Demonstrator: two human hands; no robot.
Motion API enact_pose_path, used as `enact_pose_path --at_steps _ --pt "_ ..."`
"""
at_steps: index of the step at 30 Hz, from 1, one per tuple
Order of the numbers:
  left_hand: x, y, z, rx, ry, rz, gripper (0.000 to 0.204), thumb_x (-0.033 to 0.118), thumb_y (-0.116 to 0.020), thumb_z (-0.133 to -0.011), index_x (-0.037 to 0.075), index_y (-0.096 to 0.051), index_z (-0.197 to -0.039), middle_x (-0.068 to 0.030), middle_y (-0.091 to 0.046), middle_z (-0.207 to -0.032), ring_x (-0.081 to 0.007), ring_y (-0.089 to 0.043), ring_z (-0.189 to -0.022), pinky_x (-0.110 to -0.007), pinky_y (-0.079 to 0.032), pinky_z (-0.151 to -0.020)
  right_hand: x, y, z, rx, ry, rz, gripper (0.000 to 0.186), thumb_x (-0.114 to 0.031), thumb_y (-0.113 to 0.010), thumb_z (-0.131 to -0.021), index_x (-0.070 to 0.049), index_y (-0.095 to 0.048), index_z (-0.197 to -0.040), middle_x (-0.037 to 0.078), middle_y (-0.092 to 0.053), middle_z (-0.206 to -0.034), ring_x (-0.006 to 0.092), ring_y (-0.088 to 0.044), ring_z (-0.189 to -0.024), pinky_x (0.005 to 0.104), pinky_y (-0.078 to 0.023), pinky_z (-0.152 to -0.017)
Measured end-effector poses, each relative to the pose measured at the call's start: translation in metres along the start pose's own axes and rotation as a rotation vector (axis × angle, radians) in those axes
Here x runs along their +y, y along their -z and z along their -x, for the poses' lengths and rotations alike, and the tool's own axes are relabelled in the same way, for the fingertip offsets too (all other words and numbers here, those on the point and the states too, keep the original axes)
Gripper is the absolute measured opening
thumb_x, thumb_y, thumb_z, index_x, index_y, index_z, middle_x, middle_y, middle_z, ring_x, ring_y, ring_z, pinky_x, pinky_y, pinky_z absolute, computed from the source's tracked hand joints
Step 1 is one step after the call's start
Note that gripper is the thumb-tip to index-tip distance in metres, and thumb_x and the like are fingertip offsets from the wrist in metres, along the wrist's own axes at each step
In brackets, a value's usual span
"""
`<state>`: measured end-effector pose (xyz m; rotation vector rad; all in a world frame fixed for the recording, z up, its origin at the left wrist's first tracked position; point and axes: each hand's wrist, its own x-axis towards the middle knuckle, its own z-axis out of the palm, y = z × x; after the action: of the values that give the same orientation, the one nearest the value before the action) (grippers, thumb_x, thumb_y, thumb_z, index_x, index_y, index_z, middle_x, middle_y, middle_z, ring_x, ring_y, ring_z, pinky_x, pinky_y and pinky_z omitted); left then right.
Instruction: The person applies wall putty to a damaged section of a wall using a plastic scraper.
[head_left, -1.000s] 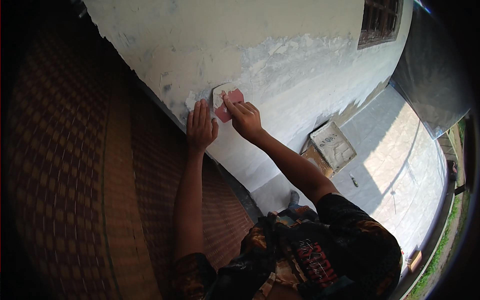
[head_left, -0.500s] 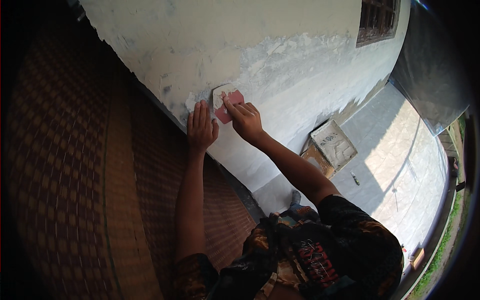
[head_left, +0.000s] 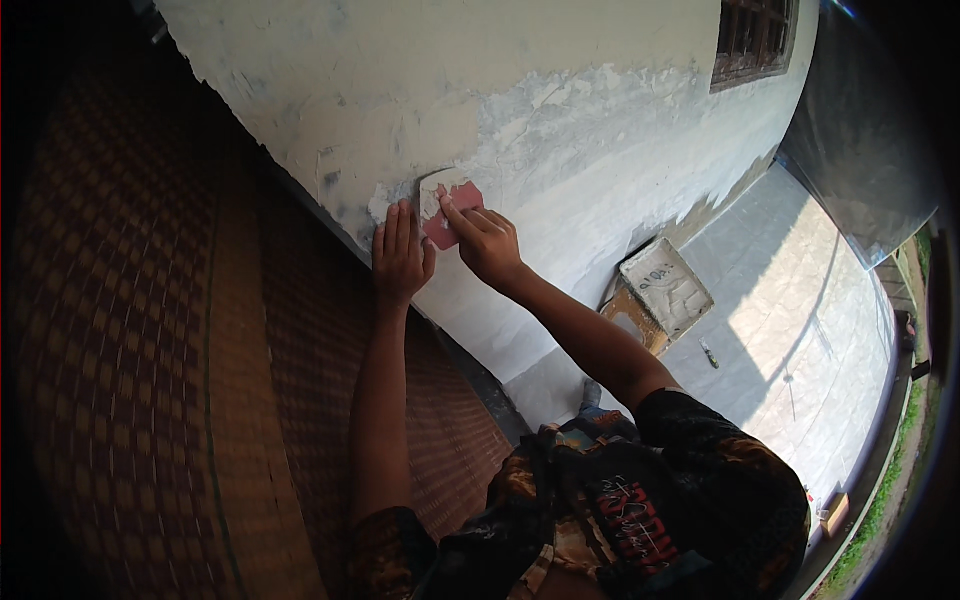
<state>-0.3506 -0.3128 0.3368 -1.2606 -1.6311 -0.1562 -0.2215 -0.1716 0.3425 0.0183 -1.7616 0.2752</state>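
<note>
Your right hand [head_left: 487, 243] grips the red scraper [head_left: 452, 212] flat against the wall [head_left: 600, 150] (blade smeared with filler); your left hand [head_left: 399, 257] rests open beside it. Keep the blade shallow, pressure even, and feather the patch edges.

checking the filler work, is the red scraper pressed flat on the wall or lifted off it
Pressed on the wall: the red scraper lies against the wall, the right hand fingers on its back. The left hand rests flat beside it.
</note>
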Motion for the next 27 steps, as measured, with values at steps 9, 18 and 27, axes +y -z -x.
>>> enact_pose_path --at_steps 9,18,27 --pt "0.005 0.001 -0.004 0.017 -0.002 -0.023 0.054 0.03 -0.047 -0.098 -0.007 -0.053 -0.137 -0.0201 -0.048 -0.149 -0.0319 -0.044 -0.141 -0.047 -0.031 -0.114 0.011 0.006 -0.057 -0.002 0.02 0.134 0.064 0.006 -0.062 -0.071 -0.009 -0.062 -0.134 0.006 -0.061 -0.077 0.0235 -0.062 -0.068 0.037 -0.053 -0.062" --pt "0.006 0.002 -0.004 0.013 -0.002 -0.051 0.055 0.03 -0.047 -0.097 -0.006 -0.052 -0.138 -0.0185 -0.047 -0.151 -0.0303 -0.044 -0.142 -0.046 -0.031 -0.114 0.017 0.036 -0.05 0.109 0.0 0.139 0.06 0.005 -0.062 -0.071 -0.01 -0.066 -0.129 0.003 -0.054 -0.068 0.0199 -0.059 -0.06 0.0339 -0.05 -0.055" --pt "0.004 -0.001 -0.001 0.003 -0.003 -0.083 0.057 0.032 -0.045 -0.098 -0.005 -0.051 -0.14 -0.0182 -0.046 -0.151 -0.0301 -0.043 -0.142 -0.046 -0.031 -0.114 0.018 0.008 -0.002 -0.013 -0.064 0.109 0.061 0.004 -0.064 -0.073 -0.009 -0.064 -0.132 0.004 -0.056 -0.069 0.0212 -0.063 -0.064 0.0346 -0.053 -0.058"
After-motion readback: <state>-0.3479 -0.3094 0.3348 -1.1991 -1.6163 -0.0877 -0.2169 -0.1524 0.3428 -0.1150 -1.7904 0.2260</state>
